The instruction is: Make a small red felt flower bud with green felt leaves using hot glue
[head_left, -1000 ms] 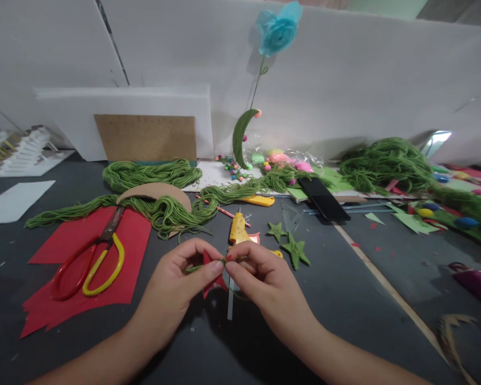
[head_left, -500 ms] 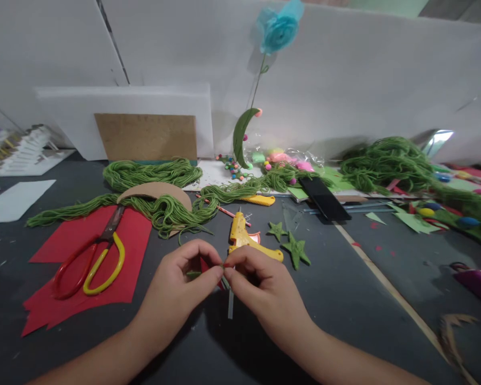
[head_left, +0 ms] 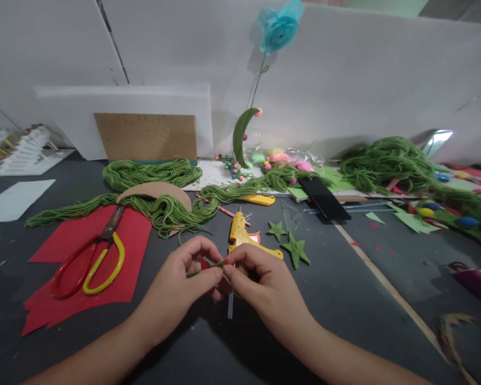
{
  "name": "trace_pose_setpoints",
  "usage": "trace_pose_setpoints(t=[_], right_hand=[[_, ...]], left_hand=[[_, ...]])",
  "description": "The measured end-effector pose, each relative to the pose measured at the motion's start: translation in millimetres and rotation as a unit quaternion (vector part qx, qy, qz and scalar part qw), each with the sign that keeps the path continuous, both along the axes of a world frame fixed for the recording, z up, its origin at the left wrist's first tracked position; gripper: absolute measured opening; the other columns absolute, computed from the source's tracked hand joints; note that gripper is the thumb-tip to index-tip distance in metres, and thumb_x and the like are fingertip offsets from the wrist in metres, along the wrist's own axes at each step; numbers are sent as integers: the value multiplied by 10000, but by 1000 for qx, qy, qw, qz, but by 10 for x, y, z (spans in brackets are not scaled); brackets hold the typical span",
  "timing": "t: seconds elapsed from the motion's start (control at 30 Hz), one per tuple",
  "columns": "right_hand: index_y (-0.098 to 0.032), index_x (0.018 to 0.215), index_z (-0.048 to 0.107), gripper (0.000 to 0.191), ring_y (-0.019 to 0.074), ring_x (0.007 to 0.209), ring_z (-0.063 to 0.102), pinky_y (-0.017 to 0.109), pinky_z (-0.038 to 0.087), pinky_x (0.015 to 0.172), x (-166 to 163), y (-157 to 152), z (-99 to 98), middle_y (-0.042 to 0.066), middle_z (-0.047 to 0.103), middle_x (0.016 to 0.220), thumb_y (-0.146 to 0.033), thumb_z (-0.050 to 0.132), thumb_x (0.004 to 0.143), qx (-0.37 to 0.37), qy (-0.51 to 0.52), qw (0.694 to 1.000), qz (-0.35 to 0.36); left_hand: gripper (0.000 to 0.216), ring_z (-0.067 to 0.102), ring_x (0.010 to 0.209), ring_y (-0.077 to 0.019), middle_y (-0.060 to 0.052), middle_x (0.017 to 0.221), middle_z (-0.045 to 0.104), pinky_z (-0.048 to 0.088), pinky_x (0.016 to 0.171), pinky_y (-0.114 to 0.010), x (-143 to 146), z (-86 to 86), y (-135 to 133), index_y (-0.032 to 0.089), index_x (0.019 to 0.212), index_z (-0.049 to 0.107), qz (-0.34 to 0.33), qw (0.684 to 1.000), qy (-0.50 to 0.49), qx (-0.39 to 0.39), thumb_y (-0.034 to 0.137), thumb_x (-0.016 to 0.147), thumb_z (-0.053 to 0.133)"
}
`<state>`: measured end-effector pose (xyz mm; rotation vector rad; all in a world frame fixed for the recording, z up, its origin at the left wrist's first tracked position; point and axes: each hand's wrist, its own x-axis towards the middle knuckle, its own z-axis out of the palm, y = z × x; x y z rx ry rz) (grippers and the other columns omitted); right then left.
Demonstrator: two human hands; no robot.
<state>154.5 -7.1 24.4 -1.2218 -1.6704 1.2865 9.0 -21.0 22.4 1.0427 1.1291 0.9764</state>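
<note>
Red felt, one small piece [head_left: 206, 263], sits pinched between my two hands low in the middle of my view, with one strand of green yarn [head_left: 200, 271] running across it. My left hand [head_left: 180, 286] closes thumb and forefinger on the piece and the strand from 9 o'clock; my right hand [head_left: 260, 280] nips the same spot from 3 o'clock, fingertips almost meeting the left ones. Most of the piece is hidden behind the fingers, so I cannot tell its full shape.

At 12 o'clock from the grip, just beyond my right knuckles, lies one yellow glue gun [head_left: 242, 238]. One pale glue stick [head_left: 230, 306] pokes out below the hands toward 6 o'clock. Two green felt stars [head_left: 292, 246] lie at 2 o'clock, near the gun. One pair of red-and-yellow scissors [head_left: 94, 256] rests on a red sheet [head_left: 60, 289] at 9 o'clock, well apart. Green yarn skeins [head_left: 156, 206] spread from 10 to 2 o'clock farther back, with one black phone [head_left: 324, 199] at 1 o'clock.

Bare grey table [head_left: 344, 299] opens at 4 and 5 o'clock, crossed by one pale strip [head_left: 385, 286].
</note>
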Motion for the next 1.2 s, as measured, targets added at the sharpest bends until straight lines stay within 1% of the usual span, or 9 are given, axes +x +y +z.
trace_pose_setpoints(t=[0.13,0.23,0.5,0.63,0.8,0.87,0.93,1.07,1.2], right_hand=[[-161,735,591,65,82,465,449,177,345,455,41,34,-11,-43,511,515,-198,542,757,36,-6,999,0],[-177,805,627,93,95,529,518,189,383,514,86,41,-46,-18,600,610,-175,534,796,158,-78,984,18],[-148,801,599,175,120,513,448,231,305,495,153,31,-82,10,540,586,-152,440,874,517,-263,813,51],[-159,751,571,208,135,525,394,258,263,491,179,36,-11,6,502,592,-156,410,883,563,-313,759,95],[-154,698,560,225,125,528,369,258,244,490,213,58,23,-2,472,603,-160,425,877,568,-319,749,122],[-149,703,573,208,118,530,383,248,261,492,225,64,45,-2,478,608,-152,439,863,545,-308,770,121],[-150,729,585,174,107,550,422,228,295,510,237,77,85,-1,505,632,-159,459,849,468,-286,826,133],[-163,683,560,97,74,539,438,182,320,501,257,147,167,-33,510,602,-158,527,774,149,-188,956,170],[-163,651,530,114,44,402,384,146,263,372,258,230,149,-56,496,498,-227,533,745,-168,-54,966,188]], left_hand=[[103,613,560,-118,31,613,605,491,536,-224,-6,-7,8,179,786,506,-16,994,-103,-44,206,761,602],[78,600,536,-97,30,589,616,483,529,-199,-19,6,9,170,793,521,-6,992,-120,-39,194,779,594],[64,598,483,-109,35,518,621,477,498,-206,-20,12,21,173,772,540,14,998,-53,-37,211,765,591],[68,583,454,-101,60,467,585,466,496,-198,4,50,17,180,714,533,28,998,53,-8,207,745,587],[56,556,431,-94,79,454,552,447,474,-189,29,88,6,192,676,530,2,989,145,5,172,716,565],[55,548,424,-95,77,459,555,448,468,-193,24,90,-6,195,673,525,-23,990,141,-7,169,713,553],[57,536,412,-94,74,454,555,445,456,-195,14,90,-17,197,673,517,-53,991,119,-28,170,716,543],[57,545,431,-101,69,462,542,446,451,-197,2,87,-22,196,675,521,-105,990,73,-56,176,718,555],[57,558,484,-108,48,514,572,454,506,-205,-6,89,-19,196,681,544,-117,987,110,-8,177,732,559]])
